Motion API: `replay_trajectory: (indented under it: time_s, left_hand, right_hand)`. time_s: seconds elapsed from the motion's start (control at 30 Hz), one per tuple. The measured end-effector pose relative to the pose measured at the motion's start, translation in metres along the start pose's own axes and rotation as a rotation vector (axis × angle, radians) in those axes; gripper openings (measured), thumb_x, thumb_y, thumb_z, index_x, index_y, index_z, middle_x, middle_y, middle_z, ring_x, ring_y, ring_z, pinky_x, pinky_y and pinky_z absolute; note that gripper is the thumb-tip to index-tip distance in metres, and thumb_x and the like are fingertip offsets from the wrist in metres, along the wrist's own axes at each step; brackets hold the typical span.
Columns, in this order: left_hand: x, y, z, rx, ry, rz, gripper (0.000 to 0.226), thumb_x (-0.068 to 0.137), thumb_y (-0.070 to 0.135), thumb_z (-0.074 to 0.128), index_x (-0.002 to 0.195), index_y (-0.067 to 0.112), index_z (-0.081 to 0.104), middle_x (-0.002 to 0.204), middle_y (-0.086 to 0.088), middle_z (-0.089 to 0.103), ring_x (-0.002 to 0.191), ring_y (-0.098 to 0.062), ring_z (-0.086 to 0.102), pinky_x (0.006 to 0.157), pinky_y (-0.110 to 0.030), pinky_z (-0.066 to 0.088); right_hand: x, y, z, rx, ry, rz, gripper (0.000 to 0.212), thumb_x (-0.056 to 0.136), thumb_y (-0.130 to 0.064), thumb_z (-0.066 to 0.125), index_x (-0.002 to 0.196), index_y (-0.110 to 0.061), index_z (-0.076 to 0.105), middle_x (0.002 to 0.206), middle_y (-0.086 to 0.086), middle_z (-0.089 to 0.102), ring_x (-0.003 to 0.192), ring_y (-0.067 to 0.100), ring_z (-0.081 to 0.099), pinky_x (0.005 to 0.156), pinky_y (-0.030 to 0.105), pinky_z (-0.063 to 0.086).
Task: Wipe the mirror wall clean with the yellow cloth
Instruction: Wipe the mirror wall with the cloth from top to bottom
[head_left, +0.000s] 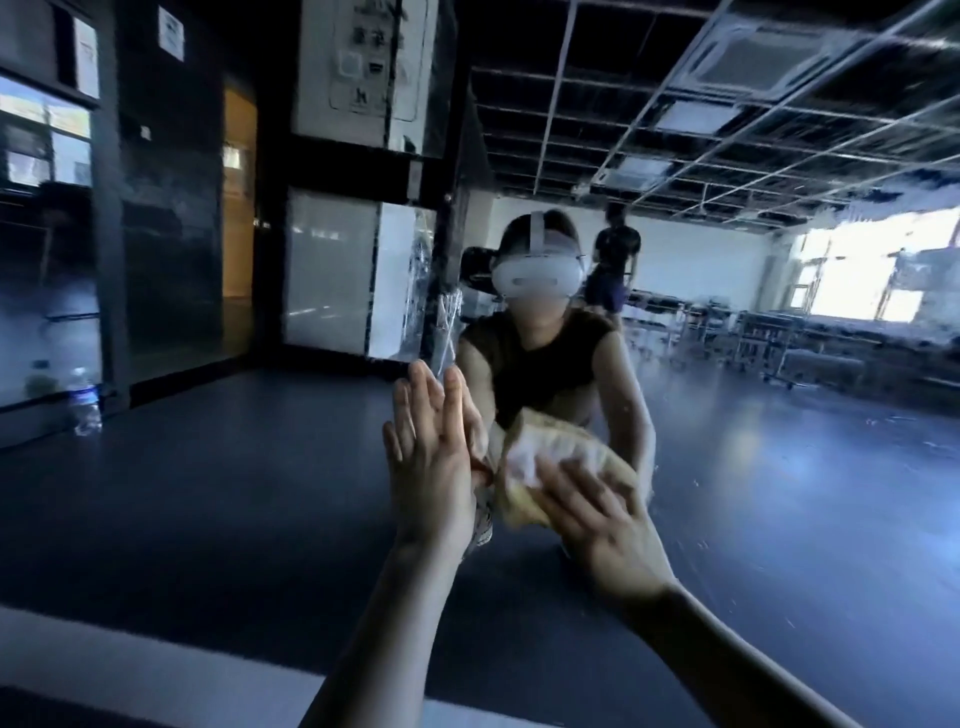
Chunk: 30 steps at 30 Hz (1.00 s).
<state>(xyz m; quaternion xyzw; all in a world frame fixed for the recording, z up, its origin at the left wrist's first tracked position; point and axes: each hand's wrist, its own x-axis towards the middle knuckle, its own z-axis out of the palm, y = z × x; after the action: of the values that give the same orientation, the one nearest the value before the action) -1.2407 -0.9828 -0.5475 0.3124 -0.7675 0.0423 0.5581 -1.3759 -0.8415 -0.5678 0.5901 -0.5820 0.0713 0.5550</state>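
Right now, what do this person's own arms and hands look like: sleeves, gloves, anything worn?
The left hand and right hand are bare: no gloves, rings or watch show. Both forearms are uncovered, no sleeves. The mirror wall reflects a dark sleeveless top and a white headset.

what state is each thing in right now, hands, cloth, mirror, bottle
mirror, smeared and streaky on the right side
left hand, open, flat against the mirror
cloth, bunched up, pressed to the mirror
right hand, fingers spread, pressing the cloth
bottle, upright on the floor at far left
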Motion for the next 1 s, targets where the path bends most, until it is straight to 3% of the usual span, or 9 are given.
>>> replay_trajectory:
  time_s: [0.1,0.23,0.4,0.57,0.67,0.77,0.87,0.93,1.0]
  left_hand:
    - [0.001,0.002,0.001,-0.05,-0.001,-0.007,0.106,0.062,0.021,0.082,0.147,0.013,0.019,0.15,-0.023,0.023,0.135,-0.041,0.029,0.093,-0.057,0.044]
    - [0.003,0.012,-0.008,-0.005,-0.074,0.012,0.135,0.031,0.027,0.093,0.143,0.008,0.02,0.145,-0.033,0.027,0.128,-0.05,0.035,0.094,-0.054,0.042]
    - [0.0,0.026,-0.01,0.044,-0.114,0.027,0.118,0.05,0.013,0.09,0.144,0.0,0.019,0.147,-0.029,0.025,0.128,-0.044,0.038,0.096,-0.052,0.044]
    - [-0.007,0.047,-0.011,-0.017,-0.087,0.099,0.095,0.066,0.008,0.078,0.144,0.001,0.023,0.148,-0.022,0.024,0.13,-0.038,0.037,0.097,-0.05,0.043]
    - [-0.01,0.069,-0.015,-0.12,-0.059,0.125,0.084,0.068,0.003,0.072,0.141,0.001,0.032,0.147,-0.016,0.027,0.127,-0.034,0.038,0.096,-0.05,0.045]
    - [-0.005,0.092,-0.013,-0.204,-0.058,0.166,0.07,0.075,0.003,0.057,0.141,0.003,0.032,0.146,-0.015,0.03,0.13,-0.031,0.034,0.101,-0.048,0.042]
    - [0.012,0.116,-0.01,-0.217,-0.084,0.194,0.073,0.076,0.0,0.057,0.143,0.006,0.029,0.148,-0.013,0.028,0.134,-0.032,0.034,0.1,-0.048,0.042]
    - [0.026,0.13,-0.013,-0.215,-0.081,0.253,0.065,0.08,0.002,0.05,0.143,0.006,0.031,0.148,-0.012,0.028,0.136,-0.032,0.031,0.104,-0.047,0.038]
    - [0.037,0.142,-0.012,-0.208,-0.089,0.322,0.062,0.08,0.002,0.04,0.142,0.004,0.033,0.148,-0.012,0.029,0.136,-0.035,0.03,0.106,-0.048,0.034]
  right_hand:
    - [0.006,0.025,-0.013,0.016,-0.053,-0.162,0.047,0.083,-0.025,0.042,0.129,-0.02,0.048,0.148,0.0,0.039,0.123,0.022,0.041,0.089,0.043,0.039]
    - [0.067,0.093,-0.06,0.005,0.126,0.283,0.044,0.082,-0.017,0.057,0.126,-0.015,0.059,0.139,0.007,0.051,0.124,0.026,0.039,0.098,0.041,0.028]
    - [0.061,0.09,-0.056,0.032,0.21,0.488,0.056,0.077,-0.009,0.07,0.13,-0.015,0.055,0.139,0.009,0.051,0.123,0.027,0.041,0.098,0.039,0.027]
    - [-0.033,0.042,-0.031,0.019,-0.02,0.283,0.053,0.077,-0.02,0.048,0.13,-0.025,0.044,0.142,-0.001,0.041,0.124,0.023,0.039,0.095,0.041,0.031]
    - [-0.02,0.073,-0.047,0.031,-0.043,0.137,0.049,0.073,-0.022,0.055,0.122,-0.023,0.061,0.141,-0.002,0.04,0.121,0.021,0.041,0.095,0.039,0.034]
    - [0.041,0.115,-0.077,0.032,0.063,0.287,0.047,0.08,-0.027,0.045,0.121,-0.017,0.064,0.14,0.004,0.05,0.124,0.025,0.04,0.097,0.041,0.036]
    - [0.087,0.146,-0.087,-0.009,0.034,0.247,0.052,0.078,-0.016,0.059,0.13,-0.02,0.056,0.144,0.001,0.045,0.13,0.027,0.042,0.101,0.044,0.038]
    - [0.087,0.164,-0.09,-0.064,0.029,0.17,0.053,0.077,-0.012,0.065,0.129,-0.02,0.057,0.142,0.0,0.048,0.129,0.025,0.046,0.101,0.043,0.04]
    - [0.06,0.184,-0.102,-0.059,0.09,0.272,0.048,0.08,-0.017,0.06,0.127,-0.017,0.059,0.139,0.004,0.052,0.127,0.028,0.048,0.102,0.042,0.037]
